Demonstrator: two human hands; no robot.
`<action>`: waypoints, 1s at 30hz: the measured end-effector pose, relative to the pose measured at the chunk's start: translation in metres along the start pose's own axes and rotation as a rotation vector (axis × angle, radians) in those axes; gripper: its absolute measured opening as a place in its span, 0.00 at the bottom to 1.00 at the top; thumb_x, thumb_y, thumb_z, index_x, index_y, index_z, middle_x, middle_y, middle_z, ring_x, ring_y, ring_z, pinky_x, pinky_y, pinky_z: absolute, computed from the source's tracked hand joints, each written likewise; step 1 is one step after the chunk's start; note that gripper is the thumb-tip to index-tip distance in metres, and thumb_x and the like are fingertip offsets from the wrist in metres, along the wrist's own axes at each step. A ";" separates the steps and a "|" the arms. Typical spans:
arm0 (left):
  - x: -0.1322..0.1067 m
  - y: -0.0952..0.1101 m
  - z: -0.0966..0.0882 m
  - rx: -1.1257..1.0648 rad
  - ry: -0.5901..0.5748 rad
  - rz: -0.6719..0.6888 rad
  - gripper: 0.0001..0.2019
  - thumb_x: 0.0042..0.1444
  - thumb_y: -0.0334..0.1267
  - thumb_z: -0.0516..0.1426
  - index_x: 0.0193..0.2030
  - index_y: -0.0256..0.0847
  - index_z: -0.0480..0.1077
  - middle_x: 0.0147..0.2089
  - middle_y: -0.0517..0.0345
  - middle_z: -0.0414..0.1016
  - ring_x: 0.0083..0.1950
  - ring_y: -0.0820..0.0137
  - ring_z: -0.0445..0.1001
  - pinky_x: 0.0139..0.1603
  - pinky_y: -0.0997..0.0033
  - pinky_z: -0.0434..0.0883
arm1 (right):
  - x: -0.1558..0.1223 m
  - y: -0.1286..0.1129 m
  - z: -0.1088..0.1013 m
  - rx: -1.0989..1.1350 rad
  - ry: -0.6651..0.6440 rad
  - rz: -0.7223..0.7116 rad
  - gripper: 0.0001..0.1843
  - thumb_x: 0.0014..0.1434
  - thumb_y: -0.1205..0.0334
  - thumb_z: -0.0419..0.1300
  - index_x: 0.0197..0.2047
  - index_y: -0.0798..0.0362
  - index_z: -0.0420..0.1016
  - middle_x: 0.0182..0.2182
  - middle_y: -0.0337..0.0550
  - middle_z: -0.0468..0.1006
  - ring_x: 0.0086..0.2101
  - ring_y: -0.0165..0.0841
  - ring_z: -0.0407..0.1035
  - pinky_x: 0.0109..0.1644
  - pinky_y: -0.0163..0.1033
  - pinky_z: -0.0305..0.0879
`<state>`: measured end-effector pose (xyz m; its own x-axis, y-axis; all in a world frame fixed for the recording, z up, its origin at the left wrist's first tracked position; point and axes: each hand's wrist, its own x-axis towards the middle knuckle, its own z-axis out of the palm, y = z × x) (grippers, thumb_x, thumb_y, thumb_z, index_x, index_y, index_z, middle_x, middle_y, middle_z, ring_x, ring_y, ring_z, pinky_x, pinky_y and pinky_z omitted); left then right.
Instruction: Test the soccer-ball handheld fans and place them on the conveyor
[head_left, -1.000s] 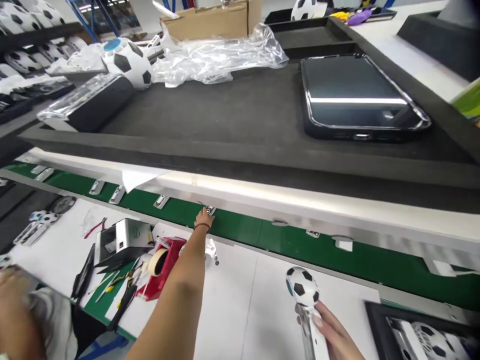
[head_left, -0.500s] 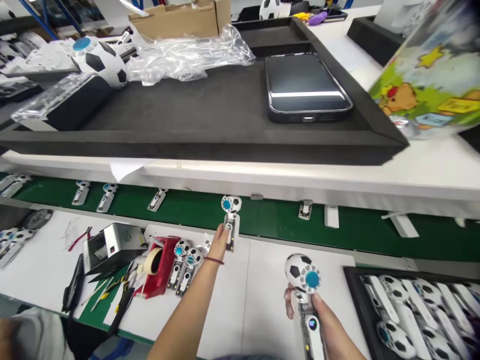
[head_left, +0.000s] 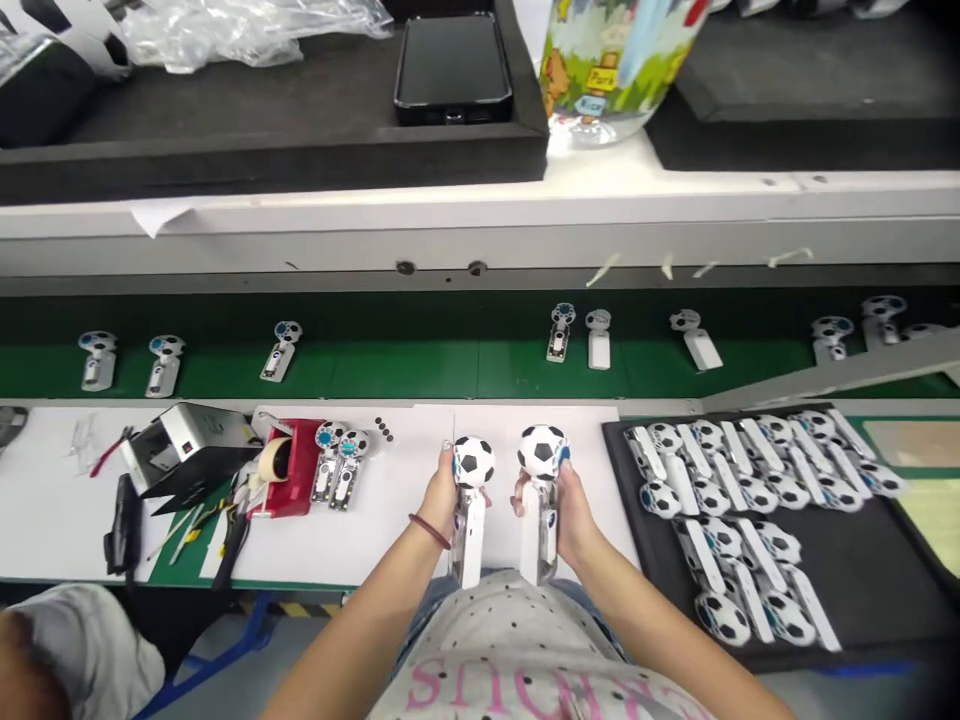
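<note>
My left hand (head_left: 439,500) is closed round a white handheld device with a soccer-ball head (head_left: 469,520), upright near the table's front edge. Beside it on the right, my right hand (head_left: 576,515) grips a second soccer-ball device (head_left: 536,515), its white casing partly turned toward me and a blue part at the head's side. The two devices stand apart, close to my shirt. Left of my left hand, two more soccer-ball devices (head_left: 345,470) lie with their inner parts showing, touching or close to a red tape dispenser (head_left: 304,470).
A black tray (head_left: 847,590) on the right bears rows of soccer-ball devices. Across the back runs a green belt (head_left: 420,345) with several spaced-out devices. A silver-and-black box (head_left: 199,450) and hand tools stand left. Above, a shelf holds a phone (head_left: 454,70). Another person's sleeve (head_left: 90,640) shows lower left.
My left hand has drawn back from the belt with its device, now beside the right one. Both devices have turned to show white casings. The view has shifted right and down.
</note>
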<state>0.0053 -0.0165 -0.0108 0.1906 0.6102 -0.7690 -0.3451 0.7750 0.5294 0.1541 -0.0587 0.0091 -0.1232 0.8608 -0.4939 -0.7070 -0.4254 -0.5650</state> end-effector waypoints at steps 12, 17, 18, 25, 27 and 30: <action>-0.031 -0.022 -0.013 -0.097 -0.160 -0.195 0.26 0.55 0.58 0.44 0.38 0.35 0.68 0.24 0.56 0.72 0.26 0.68 0.73 0.27 0.72 0.68 | -0.021 -0.009 0.007 0.040 -0.063 -0.002 0.27 0.41 0.36 0.59 0.28 0.55 0.73 0.20 0.42 0.73 0.25 0.37 0.68 0.32 0.41 0.66; -0.048 -0.043 -0.017 -0.168 -0.282 -0.183 0.22 0.52 0.55 0.50 0.42 0.38 0.67 0.34 0.54 0.75 0.34 0.66 0.74 0.37 0.67 0.70 | -0.025 -0.005 0.005 0.082 -0.013 -0.011 0.27 0.46 0.35 0.54 0.26 0.54 0.72 0.20 0.41 0.73 0.24 0.35 0.67 0.35 0.42 0.67; -0.052 -0.048 -0.019 -0.175 -0.311 -0.185 0.21 0.52 0.53 0.52 0.43 0.38 0.67 0.36 0.54 0.75 0.34 0.66 0.74 0.38 0.66 0.70 | -0.026 -0.005 0.003 0.094 -0.004 0.018 0.28 0.48 0.35 0.52 0.26 0.54 0.72 0.21 0.41 0.73 0.24 0.34 0.68 0.35 0.42 0.67; -0.074 -0.067 -0.039 -0.196 -0.396 -0.172 0.16 0.50 0.33 0.54 0.47 0.46 0.62 0.50 0.55 0.69 0.39 0.63 0.74 0.36 0.56 0.72 | -0.046 -0.001 -0.022 0.231 0.110 0.159 0.15 0.53 0.49 0.56 0.39 0.50 0.69 0.34 0.40 0.76 0.33 0.36 0.71 0.37 0.44 0.69; -0.078 -0.066 -0.039 -0.212 -0.396 -0.139 0.16 0.50 0.33 0.54 0.47 0.46 0.61 0.53 0.54 0.67 0.39 0.64 0.74 0.35 0.57 0.73 | -0.055 0.001 -0.029 0.213 0.118 0.158 0.12 0.52 0.60 0.59 0.41 0.49 0.68 0.36 0.39 0.76 0.34 0.35 0.71 0.37 0.42 0.69; -0.085 -0.058 -0.032 -0.199 -0.402 -0.082 0.21 0.48 0.30 0.56 0.50 0.47 0.59 0.51 0.53 0.67 0.39 0.66 0.73 0.33 0.62 0.73 | -0.067 0.004 -0.034 0.183 0.080 0.136 0.18 0.49 0.67 0.60 0.45 0.48 0.67 0.42 0.39 0.74 0.38 0.34 0.70 0.40 0.43 0.69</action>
<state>-0.0204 -0.1189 0.0120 0.5526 0.5941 -0.5846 -0.4766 0.8006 0.3632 0.1830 -0.1278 0.0181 -0.1754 0.7709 -0.6124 -0.8031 -0.4718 -0.3639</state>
